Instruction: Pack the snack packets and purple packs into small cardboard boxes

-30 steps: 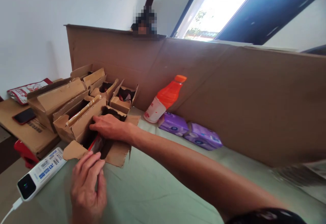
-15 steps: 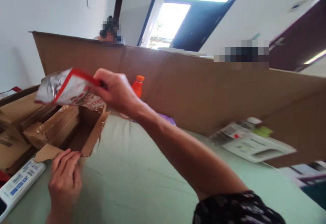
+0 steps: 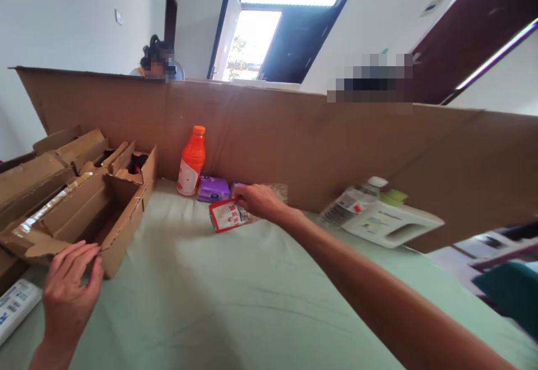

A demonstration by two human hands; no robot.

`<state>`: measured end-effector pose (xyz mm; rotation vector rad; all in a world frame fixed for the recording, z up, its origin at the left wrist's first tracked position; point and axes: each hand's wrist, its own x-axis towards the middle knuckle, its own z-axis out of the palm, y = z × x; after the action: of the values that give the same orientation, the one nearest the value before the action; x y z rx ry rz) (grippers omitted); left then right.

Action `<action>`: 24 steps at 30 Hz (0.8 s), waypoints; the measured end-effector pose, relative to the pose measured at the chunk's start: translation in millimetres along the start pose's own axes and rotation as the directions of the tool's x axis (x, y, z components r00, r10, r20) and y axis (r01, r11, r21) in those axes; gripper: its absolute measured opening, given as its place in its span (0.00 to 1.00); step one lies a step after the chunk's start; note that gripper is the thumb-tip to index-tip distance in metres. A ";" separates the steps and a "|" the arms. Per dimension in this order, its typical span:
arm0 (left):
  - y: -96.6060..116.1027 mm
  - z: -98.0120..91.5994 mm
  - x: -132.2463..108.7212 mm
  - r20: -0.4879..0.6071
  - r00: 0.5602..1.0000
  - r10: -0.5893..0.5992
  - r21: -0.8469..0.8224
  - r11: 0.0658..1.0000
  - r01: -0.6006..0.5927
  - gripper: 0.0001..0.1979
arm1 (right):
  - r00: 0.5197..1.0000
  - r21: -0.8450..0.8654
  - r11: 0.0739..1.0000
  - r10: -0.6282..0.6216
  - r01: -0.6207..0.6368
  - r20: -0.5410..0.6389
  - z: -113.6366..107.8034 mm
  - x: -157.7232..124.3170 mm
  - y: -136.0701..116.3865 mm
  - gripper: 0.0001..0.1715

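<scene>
View from the head camera, with positions given from the orange bottle [image 3: 191, 162], which stands upright against the long cardboard wall [image 3: 336, 146]. Just right of the bottle lie two purple packs [image 3: 213, 189], also tucked against the wall's foot. In front of these packs, a red-and-white sachet [image 3: 227, 214] lies flat on the green cloth [image 3: 235, 308]. The right hand [image 3: 258, 200] is closed over the sachet's far end, so the cloth, not the fingers, appears to carry its weight, and the printed face stays uppermost. Left of the bottle sits an open cardboard box [image 3: 84, 213] with ragged flaps. The left hand [image 3: 69, 294] is spread and unclenched, holding nothing, and its fingertips touch the box's near flap edge, apparently steadying the light carton. A white device [image 3: 14, 308] lies beyond that hand at the picture's left edge. Far right of the bottle, a white jug [image 3: 386, 221] lies on its side near the wall. The wall bounds the far side. The broad cloth in front of the bottle, between the two forearms, is the open room for movement. A person [image 3: 157, 64] is partly seen behind the wall.
</scene>
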<state>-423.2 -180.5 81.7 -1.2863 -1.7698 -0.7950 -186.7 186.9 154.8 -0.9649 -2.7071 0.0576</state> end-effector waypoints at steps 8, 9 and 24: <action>59.6 -24.5 -18.9 -0.225 0.966 -0.124 0.018 0.991 0.132 0.17 | 0.981 0.107 0.985 0.148 -0.136 -0.123 41.2 19.5 39.5 0.11; 69.6 -23.3 -21.1 -0.184 0.979 -0.085 -0.052 0.996 0.076 0.15 | 0.987 0.122 0.988 0.113 -0.099 -0.115 39.7 18.2 35.8 0.11; 75.8 151.7 1.4 0.493 0.840 -0.228 -0.236 0.894 0.381 0.21 | 0.937 0.096 0.932 -0.349 0.350 -0.020 1.9 107.4 -164.9 0.14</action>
<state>-386.5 -30.6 11.4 -1.5124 -2.3426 -1.0695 -368.5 126.0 199.0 -0.4433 -2.7992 0.1186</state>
